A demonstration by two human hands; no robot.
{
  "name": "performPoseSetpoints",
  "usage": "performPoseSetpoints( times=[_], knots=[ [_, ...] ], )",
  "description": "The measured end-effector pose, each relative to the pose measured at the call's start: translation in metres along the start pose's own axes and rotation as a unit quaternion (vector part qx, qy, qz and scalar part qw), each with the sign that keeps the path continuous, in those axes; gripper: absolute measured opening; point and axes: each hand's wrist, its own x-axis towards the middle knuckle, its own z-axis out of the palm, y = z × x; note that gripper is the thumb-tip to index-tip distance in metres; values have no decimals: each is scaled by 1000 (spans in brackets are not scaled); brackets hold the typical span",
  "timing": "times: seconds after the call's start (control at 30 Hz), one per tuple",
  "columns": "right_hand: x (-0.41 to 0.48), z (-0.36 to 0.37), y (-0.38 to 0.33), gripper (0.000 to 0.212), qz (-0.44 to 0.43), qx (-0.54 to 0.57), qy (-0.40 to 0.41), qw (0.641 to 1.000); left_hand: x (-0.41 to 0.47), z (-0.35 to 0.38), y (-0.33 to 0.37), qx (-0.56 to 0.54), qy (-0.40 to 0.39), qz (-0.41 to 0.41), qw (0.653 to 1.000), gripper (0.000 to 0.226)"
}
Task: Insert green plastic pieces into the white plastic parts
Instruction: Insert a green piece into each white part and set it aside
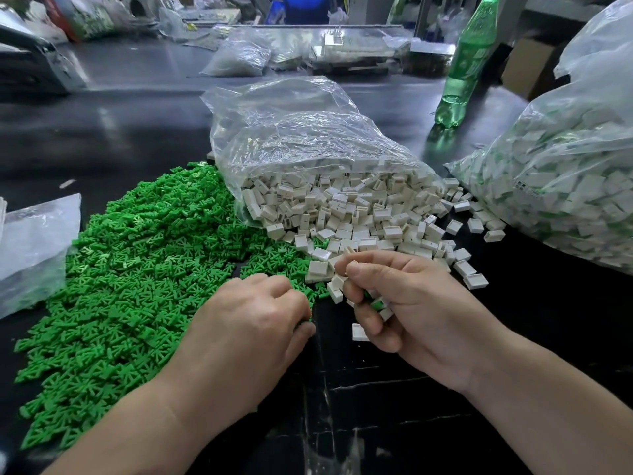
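While left hand (253,310) curls knuckles-up at edge of green pieces (137,269), probably pinching some, right hand (404,303) grips few white parts (370,231) plus green bit. More spill from clear bag (301,132), mid-table. Print on right-side bag (565,166): too blurry.

Looks like a small assembly workshop: bulk stock on a dark worktable (120,132), green plastic pieces (137,269) heaped loose at nine o'clock, white plastic parts (359,214) spilling from a clear bag (291,132) at twelve, a second stuffed bag (565,186) at two (green glimpsed among the white), a cardboard box (524,66) at one.
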Motion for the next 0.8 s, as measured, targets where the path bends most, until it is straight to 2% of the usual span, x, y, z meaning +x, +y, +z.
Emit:
performPoseSetpoints(
  times=[0.1, 0.23, 0.3, 0.37, 0.43, 0.57, 0.6, 0.63, 0.73, 0.8],
  knots=[
    [0, 0, 0, 13, -1, 0, -5, 1000, 0, 3, -4, 15, 21, -5, 1000, 22],
    [-1, 0, 0, 11, -10, -16, -15, 1000, 1, -2, -7, -74, 53, -110, 990, 27],
    [-2, 1, 0, 10, -19, -38, -26, 999, 1, -2, -8, -237, 66, -177, 953, 21],
    [-2, 2, 2, 12, -34, -72, -32, 996, 1, -5, -5, -411, 61, -217, 883, 14],
    [-3, 5, 4, 13, -41, -97, -34, 994, 1, -6, -2, -480, 63, -219, 847, 18],
    [-4, 5, 6, 17, -35, -122, -37, 991, 3, -8, -1, -519, 59, -233, 820, 20],
    [-4, 6, 6, 17, -35, -122, -35, 991, 3, -7, -1, -507, 52, -237, 827, 19],
    [-4, 6, 5, 16, -36, -117, -32, 992, 2, -6, -1, -473, 47, -234, 848, 17],
    [-3, 4, 3, 16, -47, -87, -16, 995, -1, -2, -1, -273, 63, -178, 943, 5],
    [-2, 3, 1, 15, -53, -55, -2, 997, -2, -1, 0, -201, 40, -142, 968, 22]
  ],
)
